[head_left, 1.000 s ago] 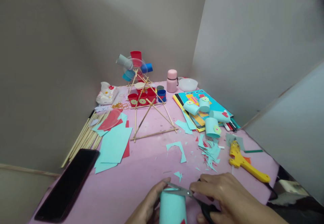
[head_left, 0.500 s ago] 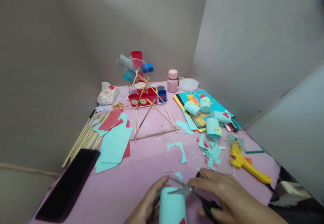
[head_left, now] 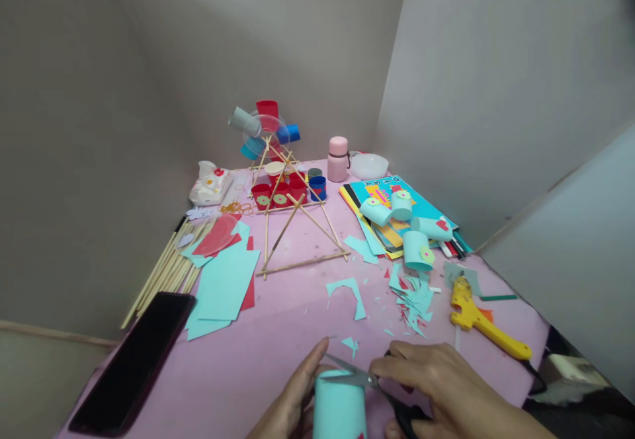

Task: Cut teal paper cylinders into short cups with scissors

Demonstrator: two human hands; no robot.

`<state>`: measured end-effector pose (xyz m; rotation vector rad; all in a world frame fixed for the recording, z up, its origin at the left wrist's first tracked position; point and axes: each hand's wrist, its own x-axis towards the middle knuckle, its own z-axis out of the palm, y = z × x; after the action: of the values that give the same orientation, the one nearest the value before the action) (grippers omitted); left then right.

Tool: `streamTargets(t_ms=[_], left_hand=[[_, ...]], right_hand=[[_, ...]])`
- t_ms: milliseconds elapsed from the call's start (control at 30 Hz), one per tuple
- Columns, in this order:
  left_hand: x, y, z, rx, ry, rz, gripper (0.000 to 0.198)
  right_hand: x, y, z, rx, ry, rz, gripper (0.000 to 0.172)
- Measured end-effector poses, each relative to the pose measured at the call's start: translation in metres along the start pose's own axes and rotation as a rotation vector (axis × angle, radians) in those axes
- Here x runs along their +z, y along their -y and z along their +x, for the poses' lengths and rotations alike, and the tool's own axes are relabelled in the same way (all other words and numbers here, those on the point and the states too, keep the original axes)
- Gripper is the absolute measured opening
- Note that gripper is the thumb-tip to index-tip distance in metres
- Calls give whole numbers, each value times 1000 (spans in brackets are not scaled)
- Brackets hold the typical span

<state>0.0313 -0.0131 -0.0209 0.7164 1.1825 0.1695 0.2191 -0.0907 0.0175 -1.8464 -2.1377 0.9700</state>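
- My L hand (head_left: pixel 298 389) is clamped on the blue tube (head_left: pixel 340 406), just to its right; grip light, no dents.
- My R hand (head_left: pixel 424 376) is wrapped round the scissors (head_left: pixel 368 379), blades parted at tube's rim, tips nr L hand: snip short.

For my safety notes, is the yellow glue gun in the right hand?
No, the right hand holds black-handled scissors, while the yellow glue gun lies on the table.

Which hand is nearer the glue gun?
Right. The right hand, gripping scissors, is to the near left of the glue gun; the left hand is farther left, holding the paper tube.
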Motion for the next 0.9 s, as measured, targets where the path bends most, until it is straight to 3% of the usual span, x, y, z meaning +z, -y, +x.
streamTargets(t_ms=[167,333,533,767,900], left_hand=[[2,4,3,46,-77,-47,42],[2,2,0,-8,-38,-16,44],[3,3,-1,-42,-75,-74,40],[3,6,6,-35,-70,-93,46],[-3,7,9,-40,-82,-20,40]], right_hand=[[5,-7,0,-10,-19,-8,33],[10,-11,1,-26,-53,-6,27],[16,-17,5,-40,-92,33,20],[4,-9,2,-5,-15,8,43],[2,-8,3,2,31,6,39]])
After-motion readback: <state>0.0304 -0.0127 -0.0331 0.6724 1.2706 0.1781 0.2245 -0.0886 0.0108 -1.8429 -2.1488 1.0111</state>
